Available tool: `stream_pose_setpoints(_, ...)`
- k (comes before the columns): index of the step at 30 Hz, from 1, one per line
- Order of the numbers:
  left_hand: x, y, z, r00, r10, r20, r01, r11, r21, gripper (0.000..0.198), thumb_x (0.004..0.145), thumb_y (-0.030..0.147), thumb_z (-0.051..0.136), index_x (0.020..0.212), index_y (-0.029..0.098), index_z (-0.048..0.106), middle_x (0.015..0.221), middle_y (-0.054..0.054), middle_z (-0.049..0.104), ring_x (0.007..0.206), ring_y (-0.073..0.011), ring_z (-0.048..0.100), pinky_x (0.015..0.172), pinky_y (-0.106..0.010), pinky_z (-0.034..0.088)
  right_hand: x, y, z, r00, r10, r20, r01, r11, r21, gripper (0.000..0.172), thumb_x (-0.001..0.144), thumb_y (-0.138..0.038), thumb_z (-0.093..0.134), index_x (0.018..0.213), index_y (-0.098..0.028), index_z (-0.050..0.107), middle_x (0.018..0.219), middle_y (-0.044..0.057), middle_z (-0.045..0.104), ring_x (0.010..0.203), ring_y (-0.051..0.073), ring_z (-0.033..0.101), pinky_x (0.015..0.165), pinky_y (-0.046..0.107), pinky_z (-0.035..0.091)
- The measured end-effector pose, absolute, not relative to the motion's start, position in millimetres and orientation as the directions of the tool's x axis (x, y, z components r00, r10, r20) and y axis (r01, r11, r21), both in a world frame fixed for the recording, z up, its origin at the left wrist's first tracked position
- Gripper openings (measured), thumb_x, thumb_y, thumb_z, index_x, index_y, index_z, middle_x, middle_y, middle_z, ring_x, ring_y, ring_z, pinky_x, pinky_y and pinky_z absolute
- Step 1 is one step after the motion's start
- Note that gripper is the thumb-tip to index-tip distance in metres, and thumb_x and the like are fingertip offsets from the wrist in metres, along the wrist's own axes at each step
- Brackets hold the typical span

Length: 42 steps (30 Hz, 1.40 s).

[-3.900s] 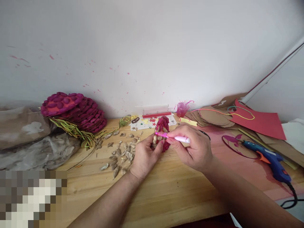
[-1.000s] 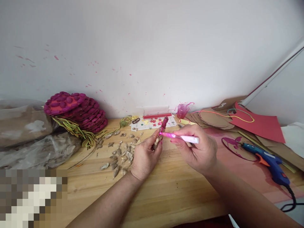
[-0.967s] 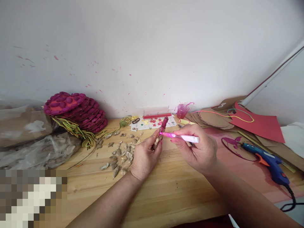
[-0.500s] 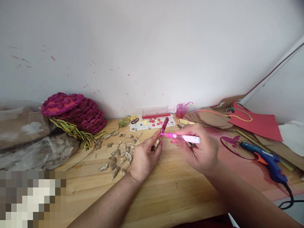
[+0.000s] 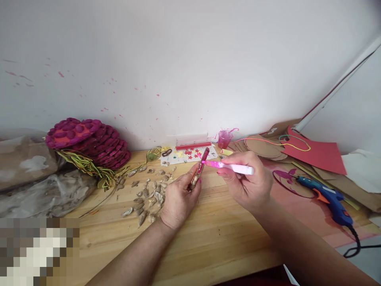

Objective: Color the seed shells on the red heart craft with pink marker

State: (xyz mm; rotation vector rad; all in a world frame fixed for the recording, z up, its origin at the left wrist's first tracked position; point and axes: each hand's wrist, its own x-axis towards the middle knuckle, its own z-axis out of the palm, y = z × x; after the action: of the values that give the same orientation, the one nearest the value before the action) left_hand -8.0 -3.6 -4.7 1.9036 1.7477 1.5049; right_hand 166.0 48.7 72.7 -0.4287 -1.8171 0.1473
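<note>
My left hand (image 5: 180,194) is closed on a flat craft piece (image 5: 200,169) tilted nearly edge-on, magenta at the top and shell-tan lower down; its face is mostly hidden from me. Between thumb and fingers, my right hand (image 5: 248,178) grips a white-handled paintbrush (image 5: 236,168) smeared bright pink towards its tip. That tip touches the piece's right edge. Loose peanut shells (image 5: 153,196) are scattered on the wooden table (image 5: 208,242) left of my left hand. Behind the hands stands a small clear cup of pink paint (image 5: 225,139).
At the left, magenta shell-covered discs (image 5: 89,139) lean in a stack by green-yellow cords (image 5: 86,165) and plastic bags (image 5: 56,190). A star-covered sheet (image 5: 187,154) lies behind. On the right are a blue glue gun (image 5: 330,194), cardboard ovals (image 5: 262,147) and red card (image 5: 315,153).
The camera view has shifted slightly, moving the surroundings left. The brush tip sits a little higher along the piece's edge, and the handle slants down more to the right. Both grips are unchanged.
</note>
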Motion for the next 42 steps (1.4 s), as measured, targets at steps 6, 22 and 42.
stream_pose_setpoints(6, -8.8, -3.9, -7.8, -0.189, 0.816, 0.546, 0.660, -0.306, 0.686, 0.049, 0.091, 0.022, 0.064, 0.139, 0.023, 0.065, 0.095, -0.005, 0.080, 0.066, -0.0120, 0.067, 0.066, -0.021, 0.052, 163.6, 46.0, 72.9, -0.274, 0.380, 0.883, 0.202, 0.921, -0.334, 0.014, 0.088, -0.016, 0.072, 0.098, -0.021, 0.062, 0.080, -0.002, 0.069, 0.065, 0.009, 0.062, 0.058, 0.021, 0.047)
stream_pose_setpoints(22, -9.0, -3.0, -6.0, -0.192, 0.818, 0.543, 0.661, -0.301, 0.687, 0.044, 0.091, 0.022, 0.064, 0.134, 0.022, 0.068, 0.082, -0.002, 0.077, 0.062, -0.0115, 0.063, 0.063, -0.021, 0.048, 161.1, 43.4, 75.7, -0.276, 0.420, 0.864, 0.218, 0.903, -0.370, 0.010, 0.093, -0.022, 0.068, 0.093, -0.022, 0.059, 0.075, -0.003, 0.065, 0.062, 0.008, 0.061, 0.057, 0.022, 0.045)
stream_pose_setpoints(42, -9.3, -1.5, -6.3, -0.204, 0.817, 0.539, 0.629, -0.312, 0.712, 0.042, 0.090, 0.022, 0.065, 0.132, 0.020, 0.069, 0.091, -0.004, 0.079, 0.066, -0.0123, 0.067, 0.065, -0.021, 0.052, 161.0, 44.7, 76.8, -0.287, 0.419, 0.861, 0.158, 0.908, -0.389, 0.010, 0.091, -0.018, 0.069, 0.094, -0.021, 0.060, 0.076, -0.003, 0.066, 0.063, 0.008, 0.061, 0.057, 0.021, 0.046)
